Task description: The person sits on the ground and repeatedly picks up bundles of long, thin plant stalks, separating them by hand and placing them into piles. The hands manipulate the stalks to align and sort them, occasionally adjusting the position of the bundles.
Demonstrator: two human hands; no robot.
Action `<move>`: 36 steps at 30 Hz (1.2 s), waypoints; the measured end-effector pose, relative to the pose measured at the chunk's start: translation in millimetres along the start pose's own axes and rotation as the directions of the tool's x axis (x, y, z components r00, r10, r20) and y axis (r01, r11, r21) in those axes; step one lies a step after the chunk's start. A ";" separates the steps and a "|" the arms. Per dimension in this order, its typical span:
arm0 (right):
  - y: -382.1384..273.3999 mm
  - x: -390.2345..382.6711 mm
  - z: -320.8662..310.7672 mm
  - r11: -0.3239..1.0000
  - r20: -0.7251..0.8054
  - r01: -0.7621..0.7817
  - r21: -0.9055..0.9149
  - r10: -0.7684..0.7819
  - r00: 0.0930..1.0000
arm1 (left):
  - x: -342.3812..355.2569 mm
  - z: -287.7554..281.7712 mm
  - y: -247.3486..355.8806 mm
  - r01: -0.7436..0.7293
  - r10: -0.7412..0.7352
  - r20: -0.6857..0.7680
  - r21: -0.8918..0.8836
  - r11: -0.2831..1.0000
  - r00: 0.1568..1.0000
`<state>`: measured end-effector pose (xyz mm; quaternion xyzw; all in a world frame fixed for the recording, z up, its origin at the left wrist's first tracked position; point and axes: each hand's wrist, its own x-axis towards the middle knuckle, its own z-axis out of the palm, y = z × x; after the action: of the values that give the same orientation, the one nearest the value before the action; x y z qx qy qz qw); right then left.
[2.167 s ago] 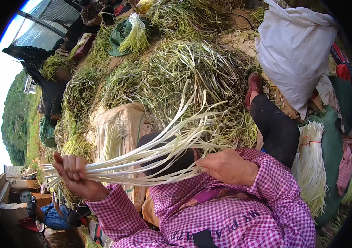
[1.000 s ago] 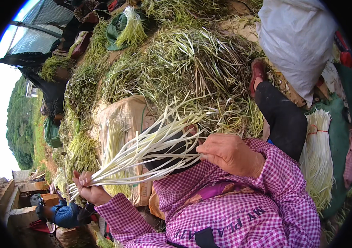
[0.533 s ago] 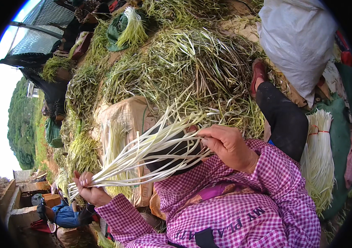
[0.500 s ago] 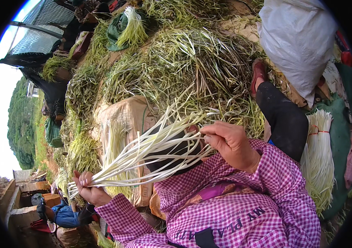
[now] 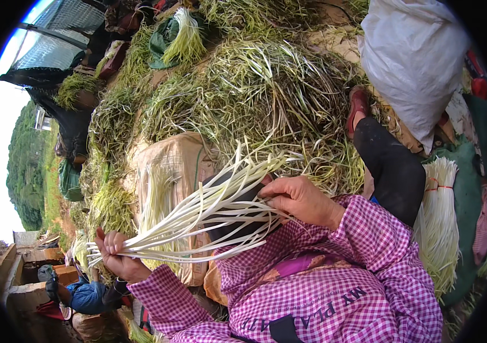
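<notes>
My left hand [image 5: 119,255] is closed round one end of a loose bunch of blanched chives [image 5: 197,222], long and pale white to yellow-green. The stalks fan out over my lap toward my right hand [image 5: 303,201]. There its thumb and fingers are pinched together among the spread tips, though exactly which stalks they hold is hard to see. More pale chives [image 5: 157,197] lie behind the bunch, on a tan wrapped package [image 5: 185,150] in front of my knee.
Heaps of green and dried trimmings [image 5: 272,86] spread beyond my legs. A full white sack [image 5: 415,63] stands at the far right. Below it, a chive bundle tied with a red band [image 5: 440,228] lies on green cloth [image 5: 469,200]. Another bundle [image 5: 186,37] lies far off; another person [image 5: 86,294] sits at left.
My right hand has moved left and slightly down, and its fingers have come in among the tips. My left hand has shifted slightly left, still gripping the bunch.
</notes>
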<state>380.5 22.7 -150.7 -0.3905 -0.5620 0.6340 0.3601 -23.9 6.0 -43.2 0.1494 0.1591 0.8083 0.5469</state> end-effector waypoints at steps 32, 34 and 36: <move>57.6 -15.2 -74.5 0.613 -0.363 -0.120 -0.781 -0.289 0.886 | -2.6 32.9 3.4 -0.004 -0.041 0.253 0.174 0.985 0.967; 50.7 -13.4 -73.7 0.695 -0.362 -0.042 -0.717 -0.321 0.876 | -2.5 34.0 3.5 -0.013 -0.044 0.258 0.215 0.977 0.965; 40.9 -7.7 -73.6 0.781 -0.384 -0.023 -0.624 -0.282 0.879 | -2.7 34.4 3.4 -0.010 -0.041 0.248 0.202 0.979 0.968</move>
<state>449.3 43.1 -195.3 -0.5826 -0.6616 0.2802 0.3798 -11.5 5.5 -10.9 0.3037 0.1711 0.7582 0.5510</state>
